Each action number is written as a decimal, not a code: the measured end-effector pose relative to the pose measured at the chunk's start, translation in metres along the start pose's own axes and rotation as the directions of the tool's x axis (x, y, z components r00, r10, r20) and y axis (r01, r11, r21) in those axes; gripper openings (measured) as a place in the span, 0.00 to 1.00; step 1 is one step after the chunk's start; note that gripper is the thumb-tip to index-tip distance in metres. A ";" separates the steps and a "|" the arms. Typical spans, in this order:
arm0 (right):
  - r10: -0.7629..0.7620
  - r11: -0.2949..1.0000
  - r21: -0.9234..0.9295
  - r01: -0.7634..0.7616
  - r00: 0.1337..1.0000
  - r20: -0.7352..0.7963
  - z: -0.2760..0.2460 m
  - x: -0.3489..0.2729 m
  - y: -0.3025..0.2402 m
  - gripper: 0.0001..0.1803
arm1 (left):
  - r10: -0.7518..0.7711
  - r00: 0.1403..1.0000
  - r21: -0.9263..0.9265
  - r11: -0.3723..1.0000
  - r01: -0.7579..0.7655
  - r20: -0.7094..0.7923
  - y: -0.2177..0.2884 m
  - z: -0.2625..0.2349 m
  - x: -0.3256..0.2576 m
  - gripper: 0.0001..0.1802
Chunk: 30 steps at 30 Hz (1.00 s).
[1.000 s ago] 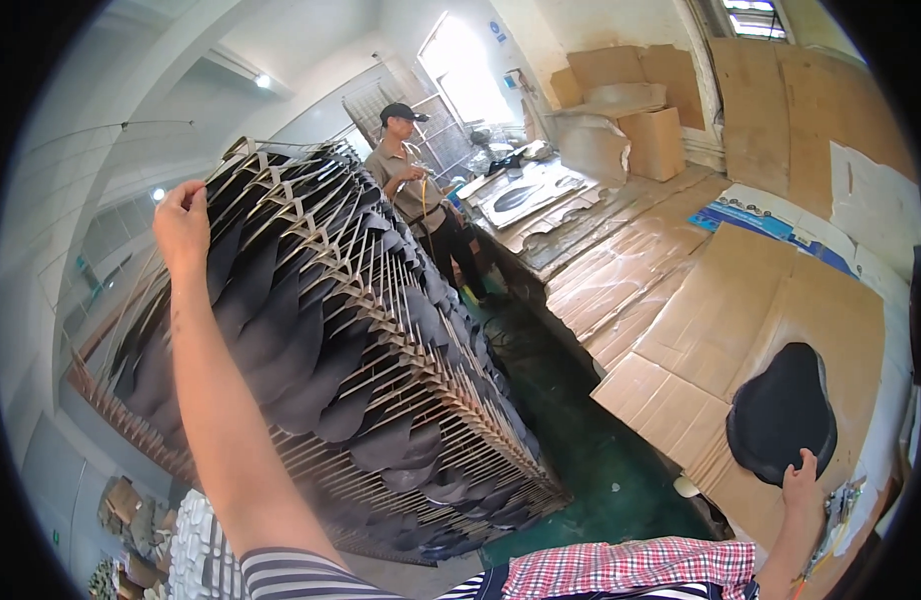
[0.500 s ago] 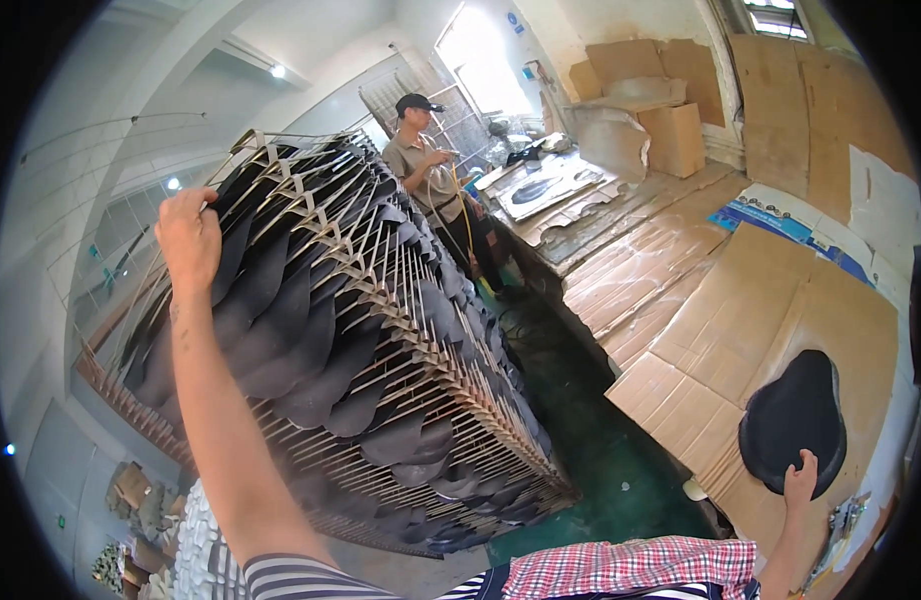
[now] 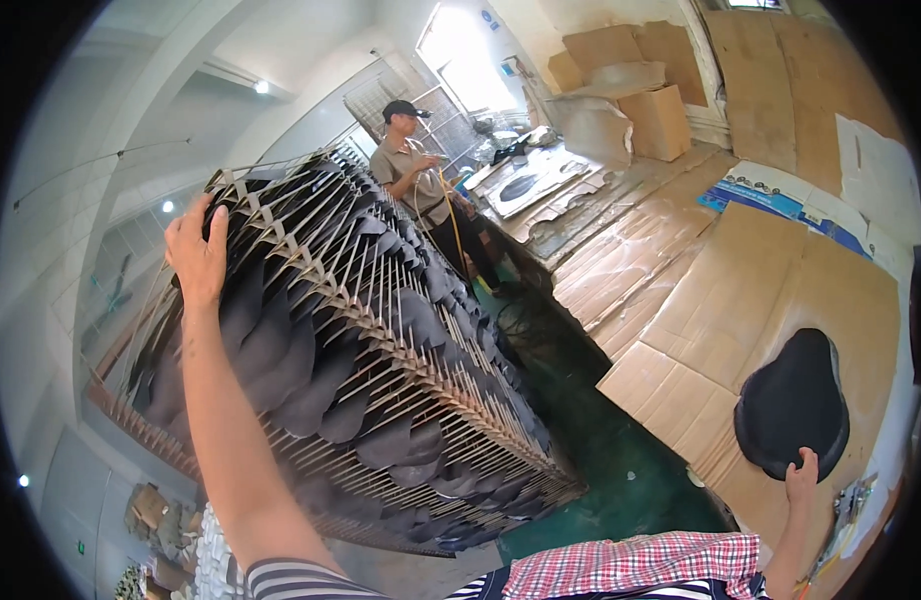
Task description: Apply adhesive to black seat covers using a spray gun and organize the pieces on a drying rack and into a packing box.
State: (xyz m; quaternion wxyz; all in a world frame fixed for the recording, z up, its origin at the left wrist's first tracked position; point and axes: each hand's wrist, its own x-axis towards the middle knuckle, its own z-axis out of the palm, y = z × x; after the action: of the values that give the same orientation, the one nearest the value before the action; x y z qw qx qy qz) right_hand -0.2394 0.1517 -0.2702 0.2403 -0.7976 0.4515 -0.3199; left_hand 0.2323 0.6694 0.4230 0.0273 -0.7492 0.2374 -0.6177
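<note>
1. Step in hand, by judgement: you are drawing one black moulded piece (image 3: 243,300) from the upper rows of the wooden slat rack (image 3: 381,340), while another black saddle-shaped piece (image 3: 793,405) lies on the cardboard-covered bench (image 3: 681,330).
2. Left hand (image 3: 199,255): at 10 o'clock, raised, fingers curled over the rack's top edge and the dark piece there; grip looks partly closed, but whether it truly holds the piece, you cannot tell.
3. Right hand (image 3: 801,472): at 4 o'clock, fingertips touching the lower rim of the saddle-shaped piece; grip open, flat contact only.
4. Next move, likely: slide the piece out along the slats, not across them.
5. Edges: protruding slat ends run along the rack's face toward 6 o'clock.
6. Open room: green floor (image 3: 601,470) between rack and bench.
7. Another person (image 3: 413,170) stands at 12 o'clock, well apart.
</note>
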 end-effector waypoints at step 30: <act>0.362 0.807 -0.486 -0.336 0.931 -0.042 -0.121 -0.012 0.127 0.32 | -0.578 0.816 -0.796 0.487 0.359 0.015 0.262 -0.047 -0.138 0.18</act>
State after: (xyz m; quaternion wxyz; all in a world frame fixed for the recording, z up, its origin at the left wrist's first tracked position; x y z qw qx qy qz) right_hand -0.4042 0.0902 -0.2774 0.0991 -0.7434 0.6494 -0.1258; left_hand 0.0866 0.5032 0.2210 -0.4960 -0.6362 0.2627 -0.5293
